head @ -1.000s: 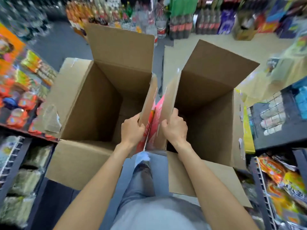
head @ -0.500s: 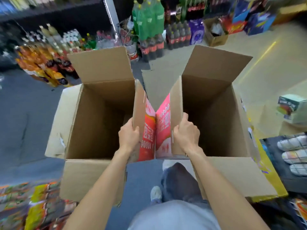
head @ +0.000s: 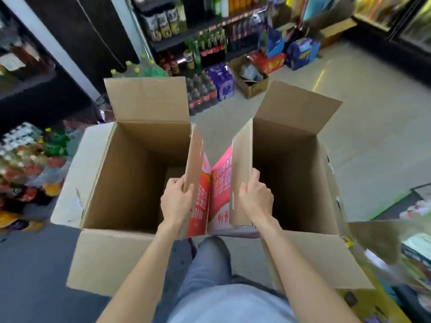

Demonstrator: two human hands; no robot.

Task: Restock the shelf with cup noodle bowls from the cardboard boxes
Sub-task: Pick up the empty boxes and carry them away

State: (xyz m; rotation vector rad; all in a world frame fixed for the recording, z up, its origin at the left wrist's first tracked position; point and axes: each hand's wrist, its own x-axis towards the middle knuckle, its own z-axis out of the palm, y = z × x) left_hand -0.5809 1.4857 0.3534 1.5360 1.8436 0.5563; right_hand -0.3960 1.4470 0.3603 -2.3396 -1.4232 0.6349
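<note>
Two open cardboard boxes hang side by side in front of me, flaps spread. My left hand (head: 177, 201) grips the inner wall of the left box (head: 130, 173). My right hand (head: 255, 199) grips the inner wall of the right box (head: 296, 173). Red and pink print shows on the outer faces between them. Both interiors look brown and bare; no noodle bowls are visible inside. My leg and shoe show below between the boxes.
Drink bottles in shrink-wrapped packs (head: 210, 89) stand on the floor ahead. A small open carton (head: 250, 76) sits beside them. Dark shelving (head: 177, 22) with bottles rises behind. Blurred snack goods (head: 25, 178) line the left. Pale floor (head: 373, 117) stretches right.
The view has swung away from the snack shelves toward the drinks wall and open floor. Both boxes have travelled with my hands, and the gap between them has widened slightly.
</note>
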